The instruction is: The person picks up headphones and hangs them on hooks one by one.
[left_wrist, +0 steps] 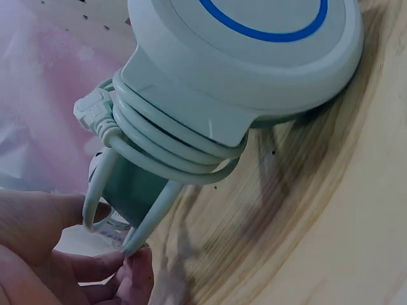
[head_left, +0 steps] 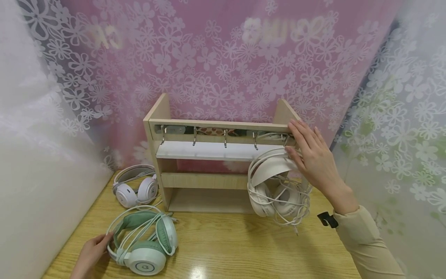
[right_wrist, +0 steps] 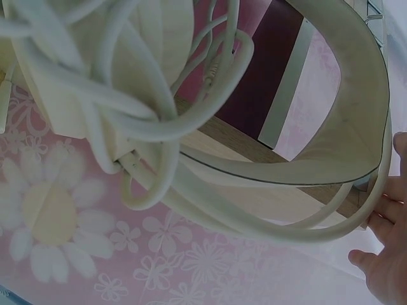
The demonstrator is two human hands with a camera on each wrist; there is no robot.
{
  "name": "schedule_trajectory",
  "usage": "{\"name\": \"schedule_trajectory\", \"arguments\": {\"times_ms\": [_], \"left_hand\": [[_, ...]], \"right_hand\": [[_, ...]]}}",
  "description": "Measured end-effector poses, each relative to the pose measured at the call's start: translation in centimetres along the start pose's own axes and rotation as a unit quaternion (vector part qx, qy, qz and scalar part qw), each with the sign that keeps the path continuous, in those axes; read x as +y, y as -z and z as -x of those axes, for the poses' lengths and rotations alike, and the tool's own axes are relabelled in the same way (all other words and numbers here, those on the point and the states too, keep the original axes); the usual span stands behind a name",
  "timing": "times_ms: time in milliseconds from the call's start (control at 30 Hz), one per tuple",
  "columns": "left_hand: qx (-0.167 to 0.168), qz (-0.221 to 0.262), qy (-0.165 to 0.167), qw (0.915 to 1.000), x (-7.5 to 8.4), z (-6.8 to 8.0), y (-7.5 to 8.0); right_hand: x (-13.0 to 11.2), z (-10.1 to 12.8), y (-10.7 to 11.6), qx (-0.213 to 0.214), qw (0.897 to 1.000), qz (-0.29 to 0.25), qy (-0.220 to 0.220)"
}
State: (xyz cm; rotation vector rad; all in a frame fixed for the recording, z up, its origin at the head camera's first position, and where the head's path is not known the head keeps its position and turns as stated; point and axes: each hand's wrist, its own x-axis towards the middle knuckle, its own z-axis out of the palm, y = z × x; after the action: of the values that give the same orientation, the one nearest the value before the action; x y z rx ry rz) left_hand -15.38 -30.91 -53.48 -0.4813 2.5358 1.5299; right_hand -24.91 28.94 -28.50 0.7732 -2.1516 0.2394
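mint headphones (head_left: pixel 145 259) pinched by left fingers (left_wrist: pixel 95 268); white headphones (head_left: pixel 273 169) below right fingers (head_left: pixel 300 135).

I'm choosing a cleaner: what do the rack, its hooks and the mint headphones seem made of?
Rack: matte wood or wood-look board, judging by its pale grain. Hooks: shiny, likely metal, from their silvery glints. Mint headphones: probably satin plastic, by their smooth moulded cups.

White headphones (right_wrist: pixel 299 173), cable (right_wrist: pixel 82 88) tangled across earcup (right_wrist: pixel 166 47); hand (right_wrist: pixel 389 254) at headband (right_wrist: pixel 359 114); flowered pink backdrop (right_wrist: pixel 159 267) behind.
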Motion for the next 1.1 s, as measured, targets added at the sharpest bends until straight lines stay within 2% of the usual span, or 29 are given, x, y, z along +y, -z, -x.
{"name": "schedule_trajectory", "arguments": {"times_ms": [133, 267, 500, 667, 800, 900, 1100], "left_hand": [[0.005, 0.038, 0.011, 0.9992, 0.8, 0.2, -0.1], [0.020, 0.054, 0.020, 0.9981, 1.8, 0.4, -0.3], [0.033, 0.095, 0.017, 0.9948, 2.7, 0.9, -0.8], [0.000, 0.165, 0.022, 0.9861, 2.6, 1.3, -1.1], [-0.032, 0.217, 0.004, 0.9757, 2.1, 1.7, -1.3], [-0.034, 0.223, -0.009, 0.9742, 1.9, 1.8, -1.6], [-0.017, 0.233, 0.016, 0.9723, 1.9, 1.8, -2.0]], "right_hand": [[0.0, 0.0, 0.0, -0.001, 1.000, 0.000, -0.001], [0.0, 0.0, 0.0, 0.000, 1.000, 0.000, -0.002], [0.0, 0.0, 0.0, -0.002, 1.000, 0.000, -0.003], [-0.1, 0.0, 0.0, -0.001, 1.000, 0.005, -0.002], [0.0, 0.0, 0.0, -0.003, 1.000, 0.007, -0.002], [0.0, 0.0, 0.0, -0.004, 1.000, 0.009, -0.002], [-0.1, 0.1, 0.1, -0.008, 1.000, 0.009, -0.004]]}}
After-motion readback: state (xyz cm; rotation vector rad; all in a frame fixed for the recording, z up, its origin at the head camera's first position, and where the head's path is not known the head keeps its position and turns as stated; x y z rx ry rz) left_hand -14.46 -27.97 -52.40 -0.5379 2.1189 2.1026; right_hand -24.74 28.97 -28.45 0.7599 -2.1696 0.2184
